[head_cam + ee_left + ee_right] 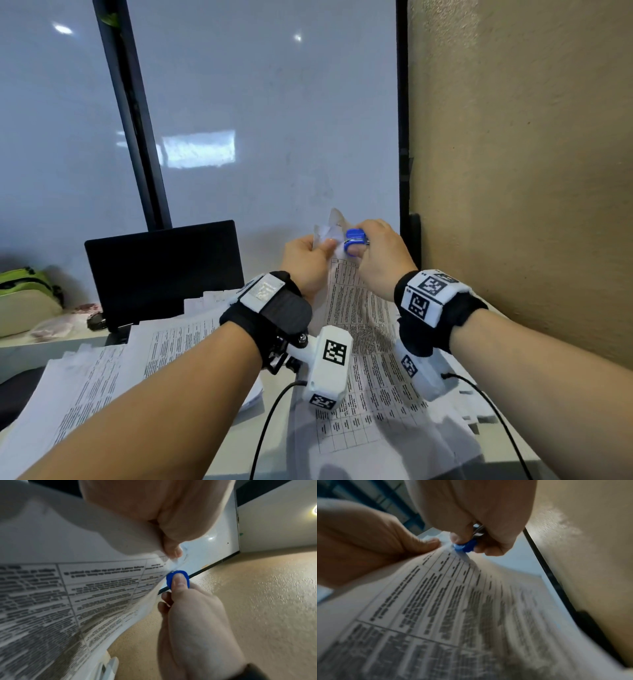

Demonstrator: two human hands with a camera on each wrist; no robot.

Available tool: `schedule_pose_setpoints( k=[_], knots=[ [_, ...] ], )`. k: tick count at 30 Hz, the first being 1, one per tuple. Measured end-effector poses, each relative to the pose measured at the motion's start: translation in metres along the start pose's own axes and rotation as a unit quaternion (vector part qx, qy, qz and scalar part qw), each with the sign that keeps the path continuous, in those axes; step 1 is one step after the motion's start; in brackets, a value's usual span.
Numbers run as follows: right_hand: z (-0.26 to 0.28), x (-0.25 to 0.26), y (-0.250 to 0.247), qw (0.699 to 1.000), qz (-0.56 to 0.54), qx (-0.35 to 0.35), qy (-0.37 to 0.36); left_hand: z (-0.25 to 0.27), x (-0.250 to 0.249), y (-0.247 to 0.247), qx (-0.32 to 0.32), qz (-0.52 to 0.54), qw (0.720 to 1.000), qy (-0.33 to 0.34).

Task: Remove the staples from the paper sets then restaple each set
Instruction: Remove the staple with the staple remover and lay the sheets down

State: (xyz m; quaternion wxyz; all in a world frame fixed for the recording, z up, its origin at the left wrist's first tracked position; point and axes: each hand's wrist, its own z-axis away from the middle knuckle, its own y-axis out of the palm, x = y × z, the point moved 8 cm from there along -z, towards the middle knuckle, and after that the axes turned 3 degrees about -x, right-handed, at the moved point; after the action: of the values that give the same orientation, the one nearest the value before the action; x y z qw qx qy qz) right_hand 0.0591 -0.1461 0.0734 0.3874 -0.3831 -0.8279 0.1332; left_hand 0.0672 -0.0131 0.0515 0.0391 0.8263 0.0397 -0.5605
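Observation:
I hold a printed paper set (356, 308) up off the desk by its top corner. My left hand (308, 257) pinches that corner between thumb and fingers, as the left wrist view (171, 547) shows close up. My right hand (376, 253) squeezes a blue staple remover (356, 238) whose jaws sit on the same corner, right beside my left thumb. The blue staple remover (178, 580) is under my right thumb, and in the right wrist view the remover (465, 546) bites the page edge (453, 588). The staple itself is hidden.
More printed paper sets (102, 377) lie spread over the desk at the left. A black laptop screen (164, 270) stands behind them, a green bag (24, 294) at far left. A beige wall (531, 171) is close on the right, a whiteboard (274, 120) ahead.

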Motion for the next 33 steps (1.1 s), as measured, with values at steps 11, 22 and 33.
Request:
schedule_pose_setpoints(
  k=[11,22,33],
  knots=[
    [0.005,-0.039,0.029,0.926,-0.326,0.010,0.190,-0.003,0.021,0.005,0.006,0.113,0.992,-0.057],
    [0.020,-0.059,0.026,0.860,-0.432,-0.013,0.271,0.009,0.022,0.026,0.055,0.103,0.990,-0.083],
    [0.032,-0.072,0.028,0.733,-0.568,-0.044,0.371,0.012,0.025,0.032,0.064,0.118,0.987,-0.092]
  ],
)
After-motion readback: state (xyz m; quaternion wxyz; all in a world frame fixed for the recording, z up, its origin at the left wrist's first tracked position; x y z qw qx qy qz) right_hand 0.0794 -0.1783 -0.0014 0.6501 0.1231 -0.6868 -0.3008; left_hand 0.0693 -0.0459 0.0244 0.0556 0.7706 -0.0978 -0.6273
